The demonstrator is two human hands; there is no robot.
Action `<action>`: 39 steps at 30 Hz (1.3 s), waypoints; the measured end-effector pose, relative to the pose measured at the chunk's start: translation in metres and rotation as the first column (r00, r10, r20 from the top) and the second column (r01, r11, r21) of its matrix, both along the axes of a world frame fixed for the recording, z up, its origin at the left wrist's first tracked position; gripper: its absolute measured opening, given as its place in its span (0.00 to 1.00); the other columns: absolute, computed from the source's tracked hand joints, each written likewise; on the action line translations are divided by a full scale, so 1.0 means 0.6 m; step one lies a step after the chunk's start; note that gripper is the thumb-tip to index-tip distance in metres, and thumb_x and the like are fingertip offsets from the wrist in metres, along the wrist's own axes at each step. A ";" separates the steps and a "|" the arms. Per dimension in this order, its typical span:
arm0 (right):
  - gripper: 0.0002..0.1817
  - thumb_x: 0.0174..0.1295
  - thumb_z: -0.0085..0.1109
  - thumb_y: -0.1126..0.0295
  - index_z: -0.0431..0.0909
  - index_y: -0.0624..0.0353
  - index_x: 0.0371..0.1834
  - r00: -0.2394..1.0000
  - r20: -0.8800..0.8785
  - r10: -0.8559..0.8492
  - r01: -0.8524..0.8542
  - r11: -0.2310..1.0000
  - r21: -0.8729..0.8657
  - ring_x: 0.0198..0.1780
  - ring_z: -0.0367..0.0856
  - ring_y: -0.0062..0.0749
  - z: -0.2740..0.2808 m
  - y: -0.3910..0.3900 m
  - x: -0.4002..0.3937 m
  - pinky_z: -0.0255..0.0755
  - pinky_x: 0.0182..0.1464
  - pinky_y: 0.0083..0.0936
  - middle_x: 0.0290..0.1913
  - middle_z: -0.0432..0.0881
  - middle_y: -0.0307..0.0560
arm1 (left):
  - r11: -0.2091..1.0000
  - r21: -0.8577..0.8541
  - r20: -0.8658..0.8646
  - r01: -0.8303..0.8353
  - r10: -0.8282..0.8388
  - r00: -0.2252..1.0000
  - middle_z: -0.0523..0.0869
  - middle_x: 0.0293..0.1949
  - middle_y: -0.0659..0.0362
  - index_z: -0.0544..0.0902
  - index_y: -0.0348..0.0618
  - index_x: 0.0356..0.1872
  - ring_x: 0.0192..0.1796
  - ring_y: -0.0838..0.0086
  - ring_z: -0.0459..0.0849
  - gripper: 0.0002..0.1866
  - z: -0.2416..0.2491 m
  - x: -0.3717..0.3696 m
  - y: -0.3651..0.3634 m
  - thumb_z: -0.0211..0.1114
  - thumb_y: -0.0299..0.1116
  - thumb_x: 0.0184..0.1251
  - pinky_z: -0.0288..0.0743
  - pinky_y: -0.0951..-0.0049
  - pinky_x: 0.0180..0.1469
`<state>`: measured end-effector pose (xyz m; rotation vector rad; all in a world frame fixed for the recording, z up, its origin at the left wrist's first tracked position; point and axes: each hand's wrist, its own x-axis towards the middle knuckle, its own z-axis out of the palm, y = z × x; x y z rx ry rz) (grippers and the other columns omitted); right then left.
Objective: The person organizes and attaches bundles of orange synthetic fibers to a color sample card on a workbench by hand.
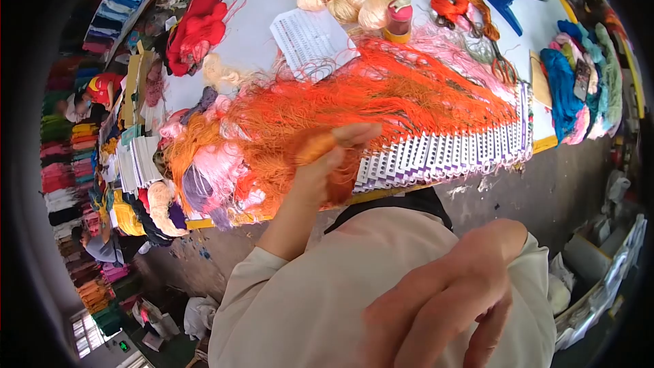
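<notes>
From my head camera, I judge I am at the sorting-out step: my left hand [327, 163] reaches forward to the table [259, 0], fingers clamped on a bunch of the orange thread [381, 95] that sprawls across the table over the row of purple-and-white cards [443, 153]. My right hand [449, 300] hangs close to the lens, fingers loosely curled and holding nothing. Next, I think, I must draw the pinched strands free without snagging.
</notes>
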<state>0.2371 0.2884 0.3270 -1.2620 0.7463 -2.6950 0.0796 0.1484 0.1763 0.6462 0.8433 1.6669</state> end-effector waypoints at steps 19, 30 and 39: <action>0.04 0.62 0.63 0.74 0.79 0.61 0.37 0.172 0.372 -0.912 0.332 0.409 0.850 0.30 0.71 0.16 -0.242 -0.019 -0.023 0.68 0.33 0.17 0.33 0.75 0.34 | 0.999 -0.035 0.235 0.036 -0.026 0.972 0.63 0.72 0.53 0.59 0.37 0.72 0.72 0.64 0.63 0.35 -0.017 0.047 0.022 0.44 0.55 0.76 0.55 0.61 0.73; 0.05 0.66 0.61 0.67 0.81 0.57 0.36 0.090 0.747 -0.659 0.406 0.709 0.576 0.25 0.71 0.13 -0.253 -0.026 -0.008 0.66 0.27 0.12 0.27 0.77 0.30 | 0.988 -0.142 0.192 -0.059 0.086 0.978 0.73 0.63 0.49 0.72 0.36 0.60 0.63 0.63 0.73 0.23 -0.015 0.052 0.010 0.49 0.45 0.77 0.68 0.61 0.64; 0.05 0.65 0.62 0.68 0.83 0.57 0.36 0.145 0.808 -0.571 0.488 0.751 0.444 0.25 0.70 0.12 -0.265 -0.033 -0.009 0.65 0.27 0.13 0.31 0.81 0.31 | 0.985 -0.168 0.291 -0.030 0.078 0.954 0.80 0.53 0.55 0.73 0.34 0.59 0.55 0.67 0.78 0.20 -0.014 0.048 0.010 0.55 0.37 0.74 0.71 0.64 0.59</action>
